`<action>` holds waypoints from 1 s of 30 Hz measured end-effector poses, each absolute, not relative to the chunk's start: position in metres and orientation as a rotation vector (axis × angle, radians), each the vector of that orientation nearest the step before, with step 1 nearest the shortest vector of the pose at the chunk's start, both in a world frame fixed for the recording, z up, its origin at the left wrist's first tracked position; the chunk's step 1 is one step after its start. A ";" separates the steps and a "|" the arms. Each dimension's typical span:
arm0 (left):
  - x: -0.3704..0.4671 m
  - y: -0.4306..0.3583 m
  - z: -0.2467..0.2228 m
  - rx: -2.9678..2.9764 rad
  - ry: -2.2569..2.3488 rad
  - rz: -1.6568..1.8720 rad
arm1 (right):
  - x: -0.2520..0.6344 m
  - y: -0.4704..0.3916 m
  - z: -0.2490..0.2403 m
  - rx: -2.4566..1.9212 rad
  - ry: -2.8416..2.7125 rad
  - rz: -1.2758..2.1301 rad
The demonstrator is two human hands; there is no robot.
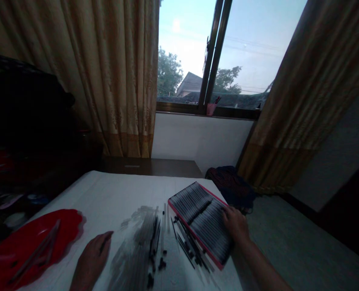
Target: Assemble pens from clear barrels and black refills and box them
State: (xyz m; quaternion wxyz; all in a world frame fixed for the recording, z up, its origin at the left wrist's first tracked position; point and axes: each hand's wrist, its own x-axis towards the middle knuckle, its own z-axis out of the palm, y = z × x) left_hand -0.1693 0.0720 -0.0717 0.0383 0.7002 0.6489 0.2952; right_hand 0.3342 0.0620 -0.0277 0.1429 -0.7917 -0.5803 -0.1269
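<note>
Head view: red-rimmed box [220, 265], grey, striped inside.

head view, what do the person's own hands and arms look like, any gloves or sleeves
The left hand and right hand are both ungloved. The right forearm is slim and bare, with no sleeve, watch or bracelet showing. The picture's bottom edge cuts off the left arm, so its sleeve can't be told. Blur and dim light hide small details such as rings.
</note>
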 end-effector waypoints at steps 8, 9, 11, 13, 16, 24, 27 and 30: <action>-0.168 0.071 -0.075 2.105 1.952 0.973 | 0.227 -0.006 -0.066 -1.344 -1.837 -0.480; -0.168 0.071 -0.075 2.095 1.943 0.983 | 0.215 -0.016 -0.070 -1.273 -1.880 -0.497; -0.168 0.070 -0.076 2.057 1.924 0.987 | 0.198 -0.030 -0.074 -1.166 -1.953 -0.537; -0.169 0.071 -0.075 2.005 1.910 0.974 | 0.190 -0.038 -0.076 -1.156 -1.962 -0.551; -0.171 0.075 -0.071 1.951 1.895 0.949 | 0.185 -0.043 -0.075 -1.244 -1.940 -0.526; -0.174 0.055 -0.049 1.985 1.804 0.893 | 0.175 -0.050 -0.077 -1.484 -1.986 -0.506; -0.169 0.037 -0.049 2.047 1.763 0.890 | 0.173 -0.054 -0.078 -1.529 -1.991 -0.501; -0.162 0.027 -0.048 2.091 1.732 0.878 | 0.171 -0.057 -0.077 -1.572 -1.995 -0.485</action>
